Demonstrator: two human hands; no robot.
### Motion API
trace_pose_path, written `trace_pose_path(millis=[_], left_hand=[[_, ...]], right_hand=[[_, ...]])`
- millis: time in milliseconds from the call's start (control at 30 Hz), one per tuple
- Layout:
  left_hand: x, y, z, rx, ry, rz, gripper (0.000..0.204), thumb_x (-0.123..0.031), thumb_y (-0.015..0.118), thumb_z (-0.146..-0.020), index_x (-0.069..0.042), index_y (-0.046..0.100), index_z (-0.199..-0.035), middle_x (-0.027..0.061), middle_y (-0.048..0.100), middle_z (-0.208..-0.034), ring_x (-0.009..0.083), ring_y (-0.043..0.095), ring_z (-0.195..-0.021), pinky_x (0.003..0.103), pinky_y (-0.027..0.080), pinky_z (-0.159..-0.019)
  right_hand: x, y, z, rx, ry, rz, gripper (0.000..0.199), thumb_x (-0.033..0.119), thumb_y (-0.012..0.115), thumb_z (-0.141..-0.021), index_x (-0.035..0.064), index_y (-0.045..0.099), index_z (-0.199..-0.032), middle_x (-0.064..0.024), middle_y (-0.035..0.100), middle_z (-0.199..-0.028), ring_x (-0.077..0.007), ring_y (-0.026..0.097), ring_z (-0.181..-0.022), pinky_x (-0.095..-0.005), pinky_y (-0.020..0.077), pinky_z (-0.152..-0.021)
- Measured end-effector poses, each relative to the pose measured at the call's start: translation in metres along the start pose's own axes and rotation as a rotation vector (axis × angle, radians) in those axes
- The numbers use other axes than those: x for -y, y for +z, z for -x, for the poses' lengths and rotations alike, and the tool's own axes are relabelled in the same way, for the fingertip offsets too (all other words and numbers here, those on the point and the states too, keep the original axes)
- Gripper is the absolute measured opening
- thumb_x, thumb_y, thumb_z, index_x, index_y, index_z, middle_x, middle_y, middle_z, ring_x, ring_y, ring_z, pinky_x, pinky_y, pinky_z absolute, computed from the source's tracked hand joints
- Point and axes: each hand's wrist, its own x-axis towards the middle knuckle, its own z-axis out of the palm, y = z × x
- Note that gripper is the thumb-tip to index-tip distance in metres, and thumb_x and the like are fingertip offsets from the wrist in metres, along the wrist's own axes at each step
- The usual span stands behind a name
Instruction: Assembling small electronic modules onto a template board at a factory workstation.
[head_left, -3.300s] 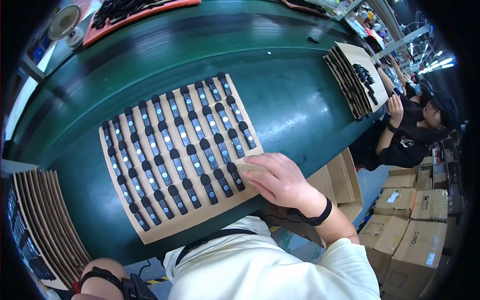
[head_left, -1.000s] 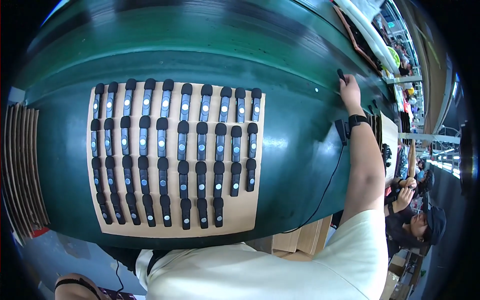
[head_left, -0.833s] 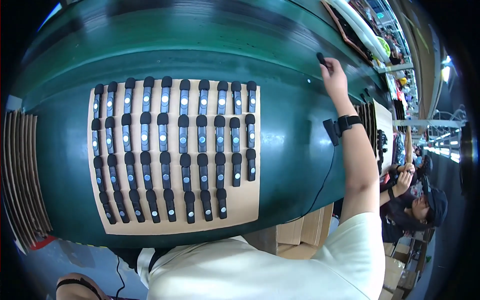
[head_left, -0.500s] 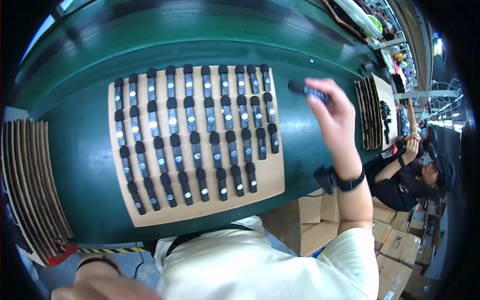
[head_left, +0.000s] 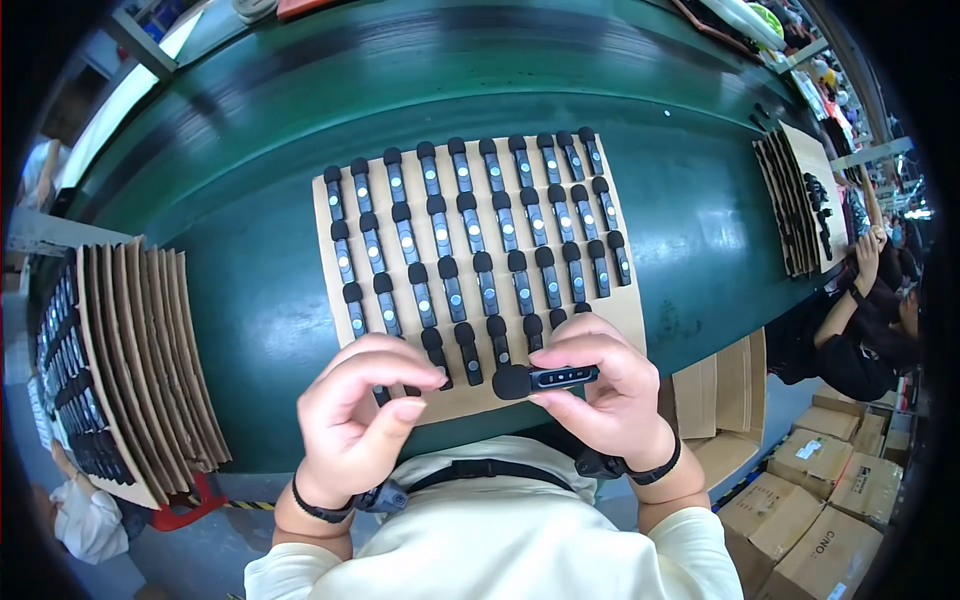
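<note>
My right hand (head_left: 615, 395) pinches a small black clip-on microphone (head_left: 562, 377) with a round foam cap, held level in front of me. The cap points toward my left hand (head_left: 355, 415), whose thumb and fingers are apart with nothing between them. Beyond both hands, rows of similar microphones (head_left: 507, 232) lie on a flat cardboard sheet (head_left: 625, 312), their caps toward the far side. My hands cover part of the sheet's nearest row.
The sheet lies on a long green work surface (head_left: 700, 230). Upright cardboard sheets bearing microphones stand at the left (head_left: 165, 350), and another stack (head_left: 785, 205) at the far right. A person in black (head_left: 860, 340) is at the right, near cartons (head_left: 815, 535) on the floor.
My right hand has brought the microphone from right of the sheet to close in front of me. My left hand has come up opposite it. The view has shifted left.
</note>
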Motion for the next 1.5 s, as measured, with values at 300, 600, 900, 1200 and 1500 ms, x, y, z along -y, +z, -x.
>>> trace_pose_path(millis=[300,600,900,1200,1500], left_hand=[[0.009,0.03,0.004,0.113,-0.035,-0.12,0.026,-0.019,0.074,-0.085,0.001,0.065,-0.098,0.0117,0.066,-0.092,0.0227,0.062,-0.082,0.034,0.048,-0.076],[0.004,0.047,0.0,0.249,0.099,-0.364,0.025,-0.013,0.077,-0.079,0.002,0.065,-0.097,0.0127,0.067,-0.093,0.0265,0.062,-0.084,0.036,0.047,-0.079],[0.019,0.061,0.003,0.321,0.019,-0.295,0.026,-0.003,0.074,-0.075,0.0,0.065,-0.099,0.013,0.067,-0.095,0.0283,0.063,-0.087,0.038,0.048,-0.085],[0.014,0.055,0.002,0.234,0.362,-0.684,0.029,-0.002,0.075,-0.071,-0.005,0.067,-0.099,0.0082,0.065,-0.09,0.0287,0.06,-0.086,0.044,0.047,-0.085],[0.016,0.051,0.004,0.235,0.326,-0.713,0.027,-0.005,0.078,-0.068,-0.006,0.067,-0.093,0.007,0.065,-0.094,0.028,0.06,-0.087,0.045,0.047,-0.087]], right_hand=[[-0.008,-0.005,0.004,0.092,-0.156,0.056,0.031,-0.003,0.077,-0.074,-0.0005,0.065,-0.103,-0.0113,0.063,-0.091,-0.0204,0.058,-0.079,-0.0298,0.0456,-0.069],[-0.013,-0.012,0.026,-0.058,-0.059,-0.113,0.033,-0.001,0.079,-0.071,0.0037,0.067,-0.101,-0.0093,0.063,-0.087,-0.0229,0.059,-0.076,-0.0326,0.0466,-0.067],[-0.006,-0.017,0.024,0.047,-0.217,0.079,0.033,0.001,0.08,-0.071,0.0035,0.065,-0.1,-0.0067,0.061,-0.084,-0.0188,0.056,-0.072,-0.029,0.0438,-0.065],[-0.008,-0.022,0.04,0.044,-0.132,0.342,0.034,0.001,0.078,-0.07,0.0029,0.064,-0.101,-0.01,0.064,-0.086,-0.027,0.061,-0.077,-0.0366,0.0475,-0.067],[-0.029,-0.05,0.062,-0.151,0.14,0.709,0.026,0.001,0.074,-0.072,0.0038,0.06,-0.095,-0.0096,0.059,-0.081,-0.0285,0.058,-0.075,-0.0372,0.047,-0.067]])
